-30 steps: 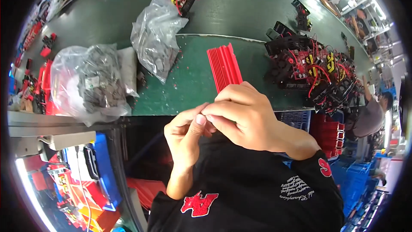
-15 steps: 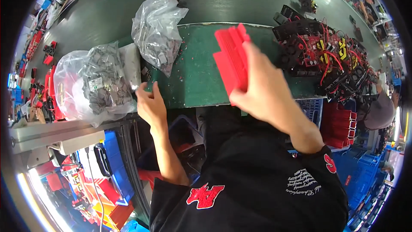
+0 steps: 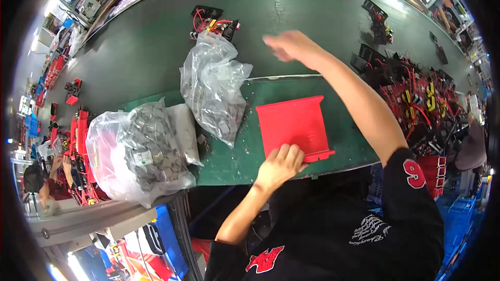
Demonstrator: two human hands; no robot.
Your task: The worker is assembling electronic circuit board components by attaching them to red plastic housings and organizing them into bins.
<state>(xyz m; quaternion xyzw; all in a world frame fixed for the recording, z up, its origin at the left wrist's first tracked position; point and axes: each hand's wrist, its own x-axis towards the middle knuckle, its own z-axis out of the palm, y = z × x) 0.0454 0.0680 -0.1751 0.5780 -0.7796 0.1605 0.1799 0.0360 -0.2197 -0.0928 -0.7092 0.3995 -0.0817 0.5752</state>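
Observation:
A red plastic housing (image 3: 291, 125), with a flat panel and raised edges, rests on the green work board (image 3: 229, 169) in front of me. My left hand (image 3: 281, 167) is closed on its near edge, fingers curled over the rim. Stretched far out above the dark green belt, my right hand (image 3: 294, 48) holds nothing I can see; its fingers point left, slightly blurred. Left of the housing lies a clear plastic bag (image 3: 213, 88) of small grey parts. Beyond that bag sits an electronic assembly (image 3: 214, 25) with red wires and a black panel.
A larger clear bag (image 3: 143, 151) of grey parts lies at the left edge of the board. At the right is a heap of circuit assemblies (image 3: 416, 99) with fans and wires. Another assembly (image 3: 379, 23) sits farther back on the belt (image 3: 297, 0).
The red housing has gone from my right hand down onto the board. My left hand has moved right from beside the bags and taken its edge. My right hand has reached forward.

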